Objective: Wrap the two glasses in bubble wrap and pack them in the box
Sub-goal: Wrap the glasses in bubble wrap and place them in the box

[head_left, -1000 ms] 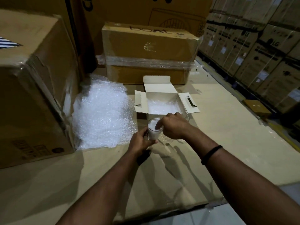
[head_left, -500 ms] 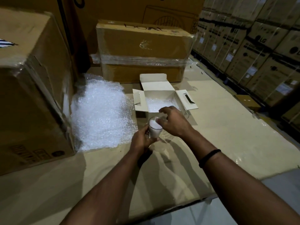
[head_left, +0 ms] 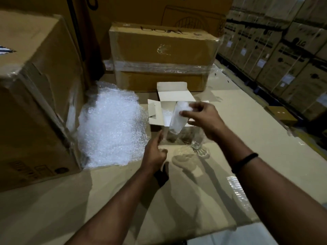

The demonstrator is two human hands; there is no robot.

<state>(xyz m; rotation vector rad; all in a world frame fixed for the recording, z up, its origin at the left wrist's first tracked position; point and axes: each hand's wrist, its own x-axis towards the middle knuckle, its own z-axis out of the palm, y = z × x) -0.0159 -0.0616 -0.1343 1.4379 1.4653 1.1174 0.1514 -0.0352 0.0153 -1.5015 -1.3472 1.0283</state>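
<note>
I record my right hand pinching the padded glass, tilted over the open box. Left hand is at its base; blur hides any grip. The second glass stands beside the box.

Carton blocks left; box open.

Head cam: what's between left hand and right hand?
The wrapped glass, tilted: right hand pinches its top, left hand is by its base. Open white box behind. Shows in head view.
</note>
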